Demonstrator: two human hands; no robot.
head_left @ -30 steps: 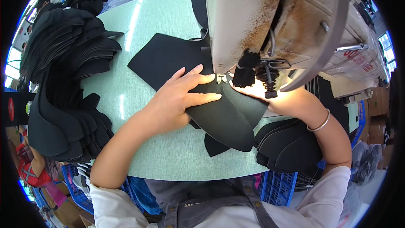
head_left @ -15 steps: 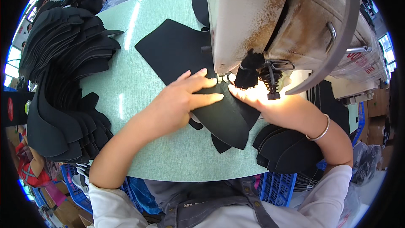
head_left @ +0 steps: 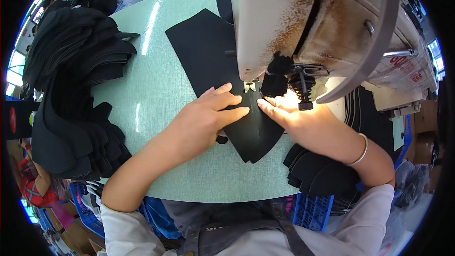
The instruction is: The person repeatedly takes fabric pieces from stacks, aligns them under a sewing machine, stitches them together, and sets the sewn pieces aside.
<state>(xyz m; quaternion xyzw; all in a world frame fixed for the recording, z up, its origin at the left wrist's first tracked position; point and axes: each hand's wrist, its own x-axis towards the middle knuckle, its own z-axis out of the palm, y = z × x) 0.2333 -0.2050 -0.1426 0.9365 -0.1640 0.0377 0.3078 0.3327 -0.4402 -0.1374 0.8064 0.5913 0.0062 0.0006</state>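
Under the presser foot (head_left: 249, 86) of a sewing machine (head_left: 272, 23) lies a black fabric piece (head_left: 196, 42), its surface flat and a seam line running toward me from the foot. My left hand (head_left: 206, 114) rests on the piece's left side, fingers spread and fingertips pressing down just short of the foot. On the right side my right hand (head_left: 289, 116) presses the cloth with outstretched fingers, close by the foot; some of its fingers are hidden beneath the machine's lit underside. A bracelet circles my right wrist.
Tall stacks of black cut pieces (head_left: 76, 90) stand on the left of the pale green table (head_left: 189, 180). More black pieces (head_left: 327, 170) lie beside my right forearm. Blue baskets (head_left: 313, 211) sit below the table edge. Another person's arm (head_left: 40, 178) shows at far left.
The fabric piece has turned slightly clockwise, and its two near flaps now lie together along the seam line. Both hands stay almost in place, the right one slightly lower.
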